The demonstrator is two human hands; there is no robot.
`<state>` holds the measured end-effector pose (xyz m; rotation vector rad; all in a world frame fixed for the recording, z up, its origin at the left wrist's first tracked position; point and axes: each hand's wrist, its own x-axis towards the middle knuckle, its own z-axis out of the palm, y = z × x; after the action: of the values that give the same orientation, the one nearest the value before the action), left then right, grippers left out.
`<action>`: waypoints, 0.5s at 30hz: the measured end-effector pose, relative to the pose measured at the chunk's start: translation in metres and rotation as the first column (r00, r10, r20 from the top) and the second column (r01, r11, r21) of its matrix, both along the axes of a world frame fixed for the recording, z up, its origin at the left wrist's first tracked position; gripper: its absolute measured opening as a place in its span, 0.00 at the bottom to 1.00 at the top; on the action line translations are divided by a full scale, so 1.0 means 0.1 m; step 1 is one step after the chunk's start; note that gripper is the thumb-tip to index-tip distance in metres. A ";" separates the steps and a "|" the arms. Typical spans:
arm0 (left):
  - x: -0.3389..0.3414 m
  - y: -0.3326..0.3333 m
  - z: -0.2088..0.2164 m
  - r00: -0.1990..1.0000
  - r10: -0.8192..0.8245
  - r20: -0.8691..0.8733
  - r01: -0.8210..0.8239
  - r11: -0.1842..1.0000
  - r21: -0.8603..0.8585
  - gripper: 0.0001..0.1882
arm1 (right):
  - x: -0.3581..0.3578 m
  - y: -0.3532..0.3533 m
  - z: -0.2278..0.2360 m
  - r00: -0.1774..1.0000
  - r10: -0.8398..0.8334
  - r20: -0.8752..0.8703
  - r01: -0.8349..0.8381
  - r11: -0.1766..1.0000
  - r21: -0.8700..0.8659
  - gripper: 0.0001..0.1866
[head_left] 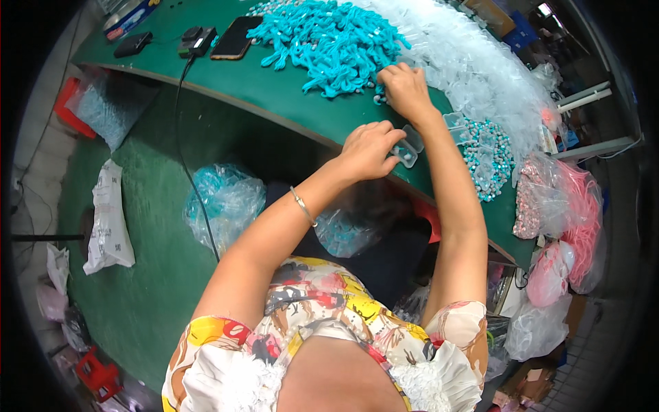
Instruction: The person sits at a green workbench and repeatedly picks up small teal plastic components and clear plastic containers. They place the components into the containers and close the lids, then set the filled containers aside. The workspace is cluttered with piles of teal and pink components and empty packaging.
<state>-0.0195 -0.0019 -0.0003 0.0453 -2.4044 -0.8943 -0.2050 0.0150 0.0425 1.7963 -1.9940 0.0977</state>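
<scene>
My left hand (371, 150) is closed at the near edge of the green table, thumb and fingers around one side of a small clear plastic box (410, 147). Small turquoise and pale pieces show inside the box, beside the fingertips. Farther away, my right hand (406, 89) curls its fingers down at the right edge of a heap of turquoise beaded hair ties (336, 48). A strand with beads (379, 97) hangs by its thumb; the fingertips are partly hidden.
Many clear plastic boxes (460, 62) form a heap behind my right hand. Turquoise and pale beads (486, 154) are piled right of my right forearm. A phone (235, 38) and a black cable (180, 103) lie at the left. Pink cords (582, 220) hang in bags at the right.
</scene>
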 end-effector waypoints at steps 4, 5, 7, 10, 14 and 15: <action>-0.03 0.00 0.00 0.999 -0.020 0.037 0.021 1.000 -0.015 0.22 | -0.06 0.08 0.04 0.995 0.070 -0.073 -0.070 0.998 -0.003 0.09; -0.02 -0.01 0.00 0.999 -0.025 0.043 0.026 1.000 -0.010 0.22 | -0.08 0.09 0.04 0.996 0.055 -0.070 -0.053 0.998 0.025 0.11; -0.03 -0.01 0.02 0.998 -0.015 0.064 0.014 1.000 0.004 0.20 | -0.09 0.11 0.01 0.998 0.053 -0.024 -0.054 0.998 -0.015 0.11; -0.03 -0.03 0.02 0.996 -0.022 0.084 0.020 1.000 0.021 0.19 | -0.09 0.19 -0.03 0.997 0.032 0.070 -0.023 0.992 -0.125 0.10; -0.04 -0.04 0.04 0.993 -0.026 0.113 0.024 1.000 0.018 0.20 | -0.09 0.39 -0.03 0.963 -0.029 0.266 0.094 0.968 -0.234 0.10; -0.05 -0.04 0.04 0.992 -0.023 0.124 0.020 1.000 0.024 0.20 | -0.07 0.46 0.00 0.948 -0.043 0.316 0.124 0.963 -0.241 0.10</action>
<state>-0.0243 -0.0056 0.0039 0.0865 -2.5141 -0.9543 -0.2116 0.0612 0.0426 1.6027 -2.1471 0.6182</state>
